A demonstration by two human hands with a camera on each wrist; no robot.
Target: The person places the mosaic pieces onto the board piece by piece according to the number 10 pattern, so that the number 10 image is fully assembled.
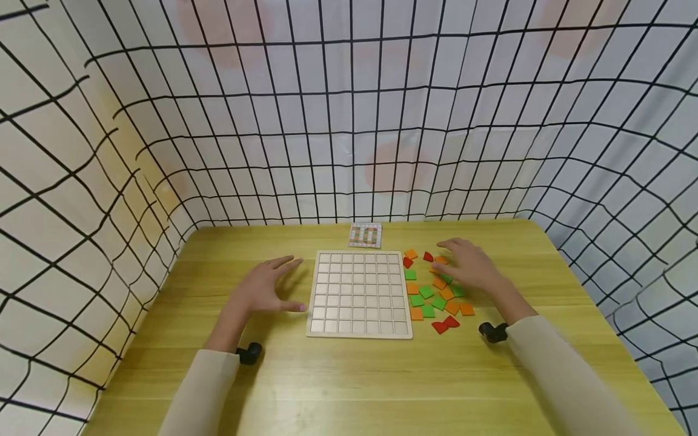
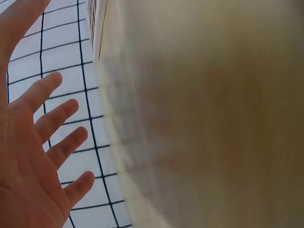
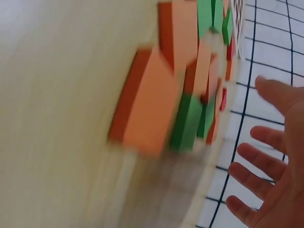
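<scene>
A pale grid board (image 1: 360,295) of square cells lies in the middle of the table, and no tile sits in its cells. My left hand (image 1: 265,287) is spread beside the board's left edge, thumb tip close to the rim, holding nothing. On the other side, my right hand (image 1: 468,264) hovers with loose fingers over loose tiles and hides some of them. Orange tiles (image 1: 466,309), green tiles (image 1: 417,300) and red pieces (image 1: 439,327) lie scattered right of the board. In the right wrist view an orange tile (image 3: 147,102) is near, clear of the right hand (image 3: 275,156).
Behind the board lies a small card (image 1: 365,235) printed with a coloured grid pattern. The wooden table (image 1: 349,387) is bounded at the back and sides by white cloth with a black grid (image 1: 338,115). A black wrist camera (image 1: 249,353) shows at the left cuff.
</scene>
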